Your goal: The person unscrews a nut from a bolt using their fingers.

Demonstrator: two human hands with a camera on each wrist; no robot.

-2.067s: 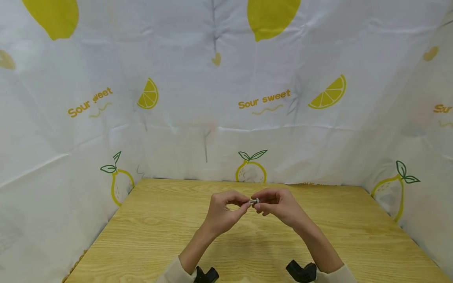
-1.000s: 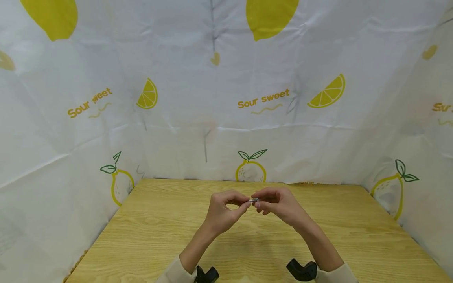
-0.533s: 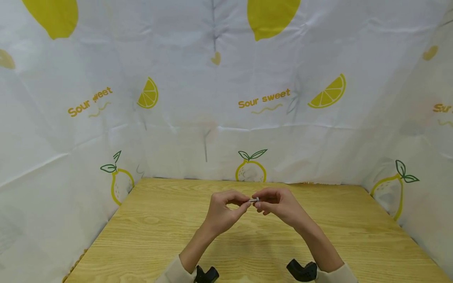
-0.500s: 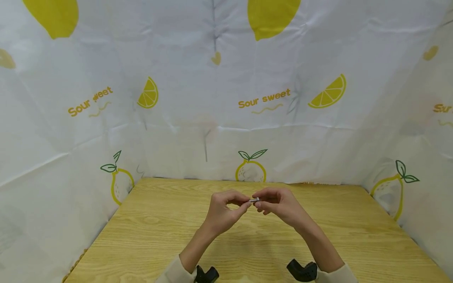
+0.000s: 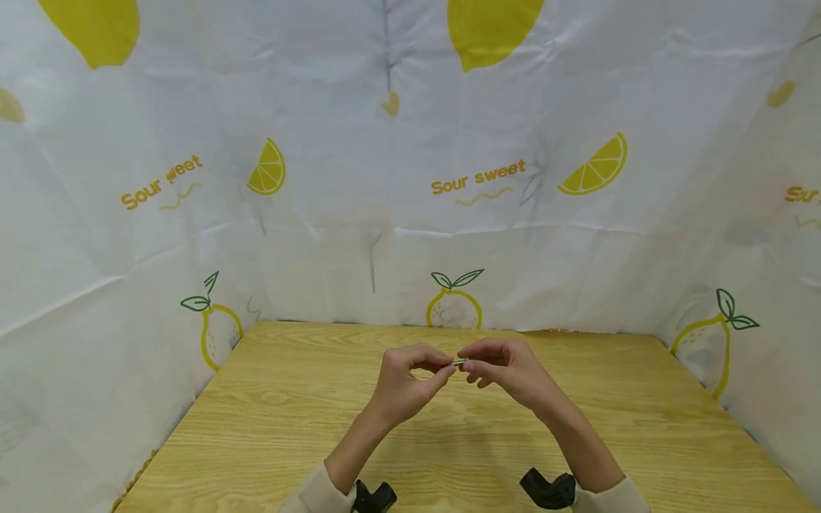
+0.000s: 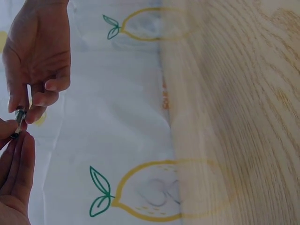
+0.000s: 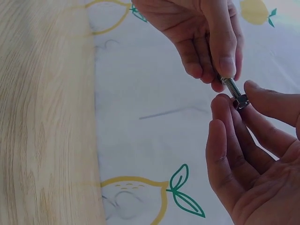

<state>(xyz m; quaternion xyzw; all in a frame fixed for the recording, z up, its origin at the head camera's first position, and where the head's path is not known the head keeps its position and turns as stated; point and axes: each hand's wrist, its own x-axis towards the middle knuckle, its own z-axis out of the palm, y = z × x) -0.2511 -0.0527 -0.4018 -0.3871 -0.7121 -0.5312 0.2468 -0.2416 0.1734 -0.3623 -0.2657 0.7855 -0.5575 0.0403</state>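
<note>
A small silver hex-head bolt (image 5: pixel 459 363) is held in the air between both hands, above the table. My left hand (image 5: pixel 400 388) pinches its threaded end between thumb and index finger, covering the tip. On the other side, my right hand (image 5: pixel 513 374) has its thumb and fingertips around the hex head. From the right wrist view, the threads of the bolt (image 7: pixel 232 87) show between the two hands, with the head by the right thumb. In the left wrist view, the bolt (image 6: pixel 19 114) appears small at the left edge, between the fingertips.
Beneath the hands lies a wood-grain table (image 5: pixel 308 427). White cloth (image 5: pixel 346 178) printed with lemons and lettering surrounds it at the back and sides. Black wrist mounts (image 5: pixel 548 490) sit by the light sleeves (image 5: pixel 612 496).
The right thumb and fingers have shifted on the bolt's head, which showed between them half a second ago and is now mostly covered. The left hand stays in place.
</note>
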